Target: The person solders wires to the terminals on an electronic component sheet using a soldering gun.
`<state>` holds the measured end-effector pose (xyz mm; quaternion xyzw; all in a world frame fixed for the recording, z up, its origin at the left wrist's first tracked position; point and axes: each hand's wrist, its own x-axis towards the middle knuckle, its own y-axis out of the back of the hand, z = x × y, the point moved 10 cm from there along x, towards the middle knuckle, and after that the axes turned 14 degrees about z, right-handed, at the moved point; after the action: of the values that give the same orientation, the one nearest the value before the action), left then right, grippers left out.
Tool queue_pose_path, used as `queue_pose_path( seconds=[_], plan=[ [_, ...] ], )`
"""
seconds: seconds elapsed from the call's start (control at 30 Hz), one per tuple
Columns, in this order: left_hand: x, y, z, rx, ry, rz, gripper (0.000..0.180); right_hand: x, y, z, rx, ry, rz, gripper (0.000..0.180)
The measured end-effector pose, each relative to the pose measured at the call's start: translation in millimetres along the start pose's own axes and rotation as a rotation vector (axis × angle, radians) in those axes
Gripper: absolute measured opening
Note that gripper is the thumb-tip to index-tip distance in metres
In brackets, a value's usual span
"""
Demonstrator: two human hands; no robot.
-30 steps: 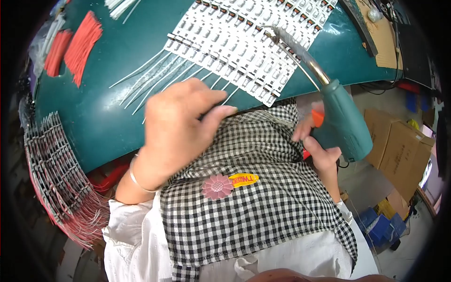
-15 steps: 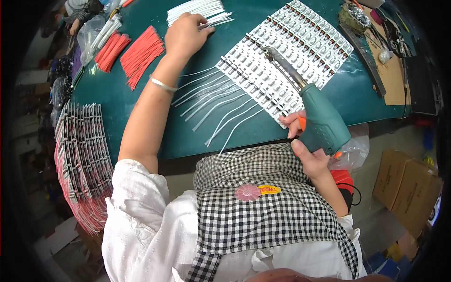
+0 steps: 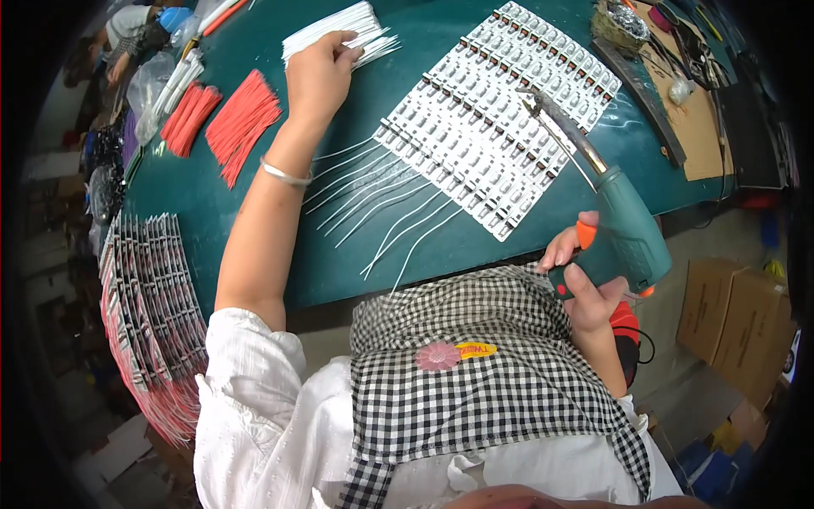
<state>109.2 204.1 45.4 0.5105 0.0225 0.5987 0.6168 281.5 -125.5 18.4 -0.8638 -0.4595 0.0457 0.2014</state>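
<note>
At the far side of the green table, my left hand (image 3: 318,81) bends over a bundle of white wires (image 3: 331,24), thumb and forefinger pinched at some of the wires. How many it holds is hidden. My right hand (image 3: 592,297) grips the handle of a green soldering gun (image 3: 632,225) with an orange trigger. The gun's metal tip points up and left, above a panel of small white circuit boards (image 3: 449,127). Several loose white wires (image 3: 405,222) fan out from the panel's left edge toward me.
Two bundles of red wires (image 3: 243,123) lie left of my left hand, near white wires in plastic. A stack of wired boards (image 3: 148,288) hangs at the table's left edge. A dark metal bar (image 3: 640,102) and a solder-crusted bowl (image 3: 621,25) sit right. Cardboard boxes (image 3: 733,322) stand beyond.
The soldering gun and my right hand have moved right, away from the panel. My left hand has shifted slightly left at the white bundle, its thumb and forefinger drawn closer in.
</note>
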Motion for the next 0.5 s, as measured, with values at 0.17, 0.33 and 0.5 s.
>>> queue_pose_path(
  seconds=[0.17,0.33,0.5],
  plan=[
    [-43,-11,50,-0.642,0.548,-0.353,0.020,0,10,-13,-0.056,0.031,0.026,0.054],
    [-106,-4,111,-0.820,0.703,-0.687,0.018,15,-1,-28,-0.118,0.099,0.106,0.054],
    [-148,-8,141,-0.883,0.765,-0.856,0.015,27,-18,-37,-0.162,0.268,-0.018,0.054]
  ],
)
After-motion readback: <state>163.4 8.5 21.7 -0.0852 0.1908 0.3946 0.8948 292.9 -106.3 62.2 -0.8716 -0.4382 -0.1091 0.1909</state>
